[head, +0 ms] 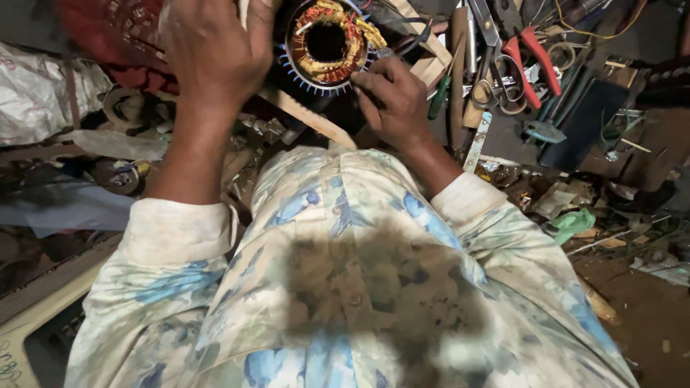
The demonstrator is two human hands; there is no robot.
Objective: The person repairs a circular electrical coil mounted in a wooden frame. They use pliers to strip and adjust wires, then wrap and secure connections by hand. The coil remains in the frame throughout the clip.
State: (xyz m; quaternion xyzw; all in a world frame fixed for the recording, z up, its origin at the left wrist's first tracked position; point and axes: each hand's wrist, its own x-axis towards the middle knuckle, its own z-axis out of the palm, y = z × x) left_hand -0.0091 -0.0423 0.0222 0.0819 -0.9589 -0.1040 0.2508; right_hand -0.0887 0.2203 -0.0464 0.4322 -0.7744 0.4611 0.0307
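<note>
A round motor stator (327, 44) with copper windings, yellow and red insulation and blue slot liners around its rim stands at the top middle. My left hand (215, 54) is curled at its left side, seemingly holding its edge next to a red cloth (108, 32). At the stator's lower right rim my right hand (392, 100) has its fingers pinched together; whether something small sits between them I cannot tell. Both arms wear light sleeves with a blue floral print.
A wooden strip (309, 118) lies under the stator. To the right lie scissors (496, 61), red-handled pliers (532, 54), a green-handled tool (440, 97) and wires. A crumpled white bag (43, 93) sits left. Scraps cover the dirt floor (647, 302) at right.
</note>
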